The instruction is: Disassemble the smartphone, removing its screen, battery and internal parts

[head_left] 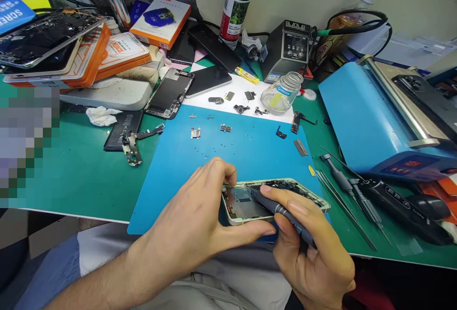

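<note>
My left hand (pixel 189 215) is closed round the near left end of an opened phone frame (pixel 246 207), its thumb along the lower edge and its fingers at the far edge. The frame is tilted, with a pale rim and a bare metal inside. In my right hand (pixel 314 248) is a dark grey screwdriver (pixel 285 212), gripped like a pen. Its tip points into the frame, near the inner far edge; I cannot tell whether it touches a screw. Beneath lies a blue mat (pixel 171 176) with tiny screws and small metal brackets (pixel 225 128).
Tweezers (pixel 346 210) and more screwdrivers (pixel 337 174) lie at the right, beside a blue machine (pixel 367 115). Phone parts and a glass jar (pixel 282 93) stand on white paper. A loose flex cable part (pixel 132 150), a battery (pixel 121 131) and stacked boxes (pixel 121 55) are at the left.
</note>
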{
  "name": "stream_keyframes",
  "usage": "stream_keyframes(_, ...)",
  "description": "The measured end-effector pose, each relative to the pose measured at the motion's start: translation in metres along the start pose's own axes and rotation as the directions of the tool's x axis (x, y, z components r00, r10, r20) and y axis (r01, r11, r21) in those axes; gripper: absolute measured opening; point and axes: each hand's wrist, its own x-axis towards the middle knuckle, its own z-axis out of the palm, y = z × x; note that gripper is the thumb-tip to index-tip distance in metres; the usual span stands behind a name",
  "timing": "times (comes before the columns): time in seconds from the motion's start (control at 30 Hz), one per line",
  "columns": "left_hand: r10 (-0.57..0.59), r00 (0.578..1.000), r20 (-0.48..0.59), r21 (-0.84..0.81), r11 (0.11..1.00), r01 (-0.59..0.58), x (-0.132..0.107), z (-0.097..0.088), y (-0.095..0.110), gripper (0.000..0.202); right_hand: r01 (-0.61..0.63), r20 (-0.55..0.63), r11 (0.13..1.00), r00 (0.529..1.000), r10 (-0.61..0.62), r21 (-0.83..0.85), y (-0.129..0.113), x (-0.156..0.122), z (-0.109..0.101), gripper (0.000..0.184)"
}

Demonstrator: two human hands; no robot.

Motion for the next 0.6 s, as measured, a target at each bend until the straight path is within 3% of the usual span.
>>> stream_keyframes(0.17, 0.012, 0.999, 0.038, 0.009, 1.0, -0.013, 0.0, -0.003, 0.001, 0.049, 0.134, -0.009, 0.98, 0.991, -0.137, -0.144, 0.002, -0.001, -0.004, 0.015)
stream_keyframes(0.27, 0.041, 0.998, 0.05, 0.012, 0.999, -0.042, 0.001, -0.004, 0.002, 0.051, 0.13, 0.025, 0.98, 0.992, -0.127, -0.152, -0.003, 0.001, -0.005, 0.022)
stream_keyframes(0.4, 0.087, 0.996, 0.034, 0.029, 0.996, -0.088, 0.003, -0.003, 0.003, 0.054, 0.037, 0.017, 0.993, 0.999, -0.035, -0.111, -0.007, 0.006, -0.002, 0.025)
stream_keyframes(0.6, 0.126, 0.992, 0.023, 0.073, 0.989, -0.127, 0.004, -0.003, 0.004, 0.052, -0.001, -0.08, 0.995, 0.997, -0.006, -0.095, 0.001, 0.001, 0.008, 0.011)
